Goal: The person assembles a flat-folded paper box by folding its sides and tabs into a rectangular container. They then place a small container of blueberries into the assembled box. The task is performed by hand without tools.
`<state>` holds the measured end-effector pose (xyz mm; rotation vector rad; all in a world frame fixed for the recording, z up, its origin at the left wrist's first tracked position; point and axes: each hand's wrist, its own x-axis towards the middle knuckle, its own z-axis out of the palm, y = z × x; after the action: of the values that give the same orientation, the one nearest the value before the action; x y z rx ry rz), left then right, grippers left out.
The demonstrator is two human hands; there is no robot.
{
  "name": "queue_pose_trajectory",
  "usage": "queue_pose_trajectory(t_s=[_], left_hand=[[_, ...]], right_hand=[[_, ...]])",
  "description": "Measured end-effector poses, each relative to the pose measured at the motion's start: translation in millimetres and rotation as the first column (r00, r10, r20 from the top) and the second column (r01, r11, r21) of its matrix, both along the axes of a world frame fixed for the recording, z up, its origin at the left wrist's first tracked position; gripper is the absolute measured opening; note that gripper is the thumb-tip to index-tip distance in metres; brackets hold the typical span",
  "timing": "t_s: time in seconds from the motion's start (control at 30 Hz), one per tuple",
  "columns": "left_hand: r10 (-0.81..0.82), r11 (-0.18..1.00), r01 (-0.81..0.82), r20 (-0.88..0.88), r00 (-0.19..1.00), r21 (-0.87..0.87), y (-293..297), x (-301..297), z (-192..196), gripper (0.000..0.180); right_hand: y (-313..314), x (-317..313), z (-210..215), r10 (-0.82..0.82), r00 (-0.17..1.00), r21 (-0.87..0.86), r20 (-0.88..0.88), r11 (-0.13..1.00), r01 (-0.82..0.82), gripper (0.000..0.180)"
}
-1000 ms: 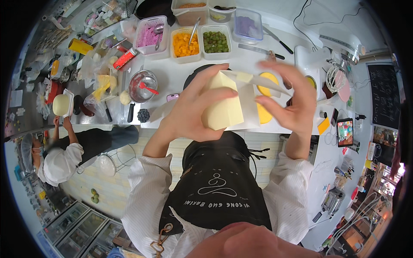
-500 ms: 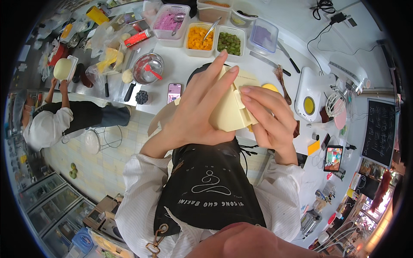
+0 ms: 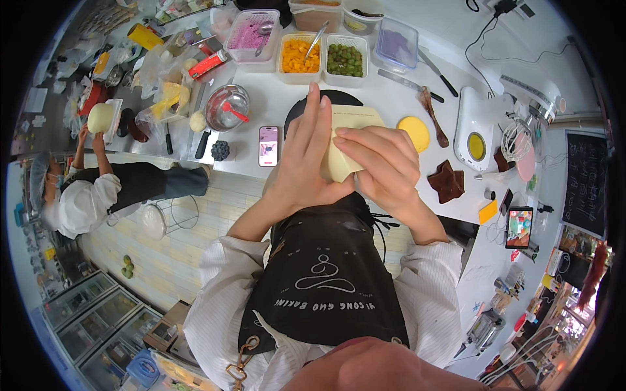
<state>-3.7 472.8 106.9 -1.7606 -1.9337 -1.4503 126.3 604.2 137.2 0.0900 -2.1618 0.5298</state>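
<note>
A pale yellow box (image 3: 357,116) is clasped between a person's two bare hands, seen against the near edge of a white desk (image 3: 266,98). Its far end and underside cannot be made out, and much of its body disappears behind fingers. The left hand (image 3: 301,156) grasps the box from the left, fingers stretched long and close together along its side. The right hand (image 3: 386,163) closes its grip from the other side, bent fingers lying over the near face; its thumb is hidden. Behind the box, a black round object (image 3: 326,99) is mostly covered, its kind unclear. A lit phone (image 3: 268,146) lies just left of the hands; a yellow disc (image 3: 415,133) and a brown star-shaped piece (image 3: 447,182) lie to the right. Farther left, a co-worker (image 3: 91,195) handles a pale rounded form (image 3: 100,119), the details too small to read.
</note>
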Motion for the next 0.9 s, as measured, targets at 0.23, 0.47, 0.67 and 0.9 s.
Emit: queue_pose_trajectory(t_s=[0.23, 0.47, 0.67, 0.9], left_hand=[[-0.019, 0.999, 0.021, 0.042, 0.999, -0.038, 5.7, -7.5, -23.4, 0.111], [-0.019, 0.989, -0.001, 0.137, 0.99, 0.145, -2.8, -28.7, -19.6, 0.068], [-0.125, 0.967, 0.05, 0.293, 0.948, 0.251, 11.4, 0.8, -26.1, 0.057], [0.004, 1.0, -0.004, -0.027, 1.0, 0.013, -3.1, 5.6, 10.5, 0.052]], right_hand=[[4.8, 0.8, -11.0, 0.053, 0.975, -0.119, 0.215, 0.992, -0.028, 0.045], [17.3, 14.7, -11.5, -0.198, 0.976, -0.476, 0.095, 0.852, 0.219, 0.052], [13.3, 11.9, -32.8, -0.289, 0.956, -0.488, 0.048, 0.828, 0.275, 0.042], [9.7, 24.7, -5.8, -0.416, 0.909, -0.016, 0.01, 0.909, 0.416, 0.06]])
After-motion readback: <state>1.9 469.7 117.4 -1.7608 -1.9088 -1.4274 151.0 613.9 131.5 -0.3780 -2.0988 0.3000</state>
